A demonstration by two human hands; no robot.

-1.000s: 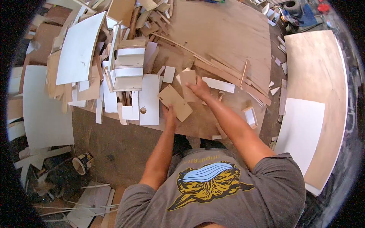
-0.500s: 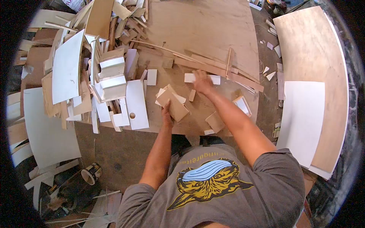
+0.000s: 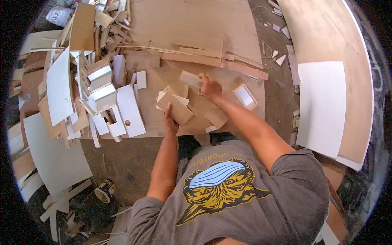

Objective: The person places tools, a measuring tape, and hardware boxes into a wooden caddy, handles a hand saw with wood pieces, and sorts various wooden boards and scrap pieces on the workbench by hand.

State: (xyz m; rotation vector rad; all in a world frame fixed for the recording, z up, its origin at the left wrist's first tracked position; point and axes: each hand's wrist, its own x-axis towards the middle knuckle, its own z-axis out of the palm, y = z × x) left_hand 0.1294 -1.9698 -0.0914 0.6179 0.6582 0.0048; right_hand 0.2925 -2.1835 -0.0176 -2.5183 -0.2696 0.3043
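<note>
Several offcuts are being sorted on the plywood bench [image 3: 196, 24], which fills the upper middle of the frame. A heap of white and brown panels [image 3: 81, 90] is piled along its left side, and a white board with a round hole [image 3: 130, 110] lies at the heap's near edge. At the centre, a small stack of flat wood pieces [image 3: 173, 104] is steadied by the left hand [image 3: 169, 120], whose fingers are curled against its near end. Just right of it, a small wood block [image 3: 190, 77] is pinched by the right hand [image 3: 210, 87] and held close above the bench. The gathering step appears to be in hand; placing the block squarely on the stack is what the next move would call for.
</note>
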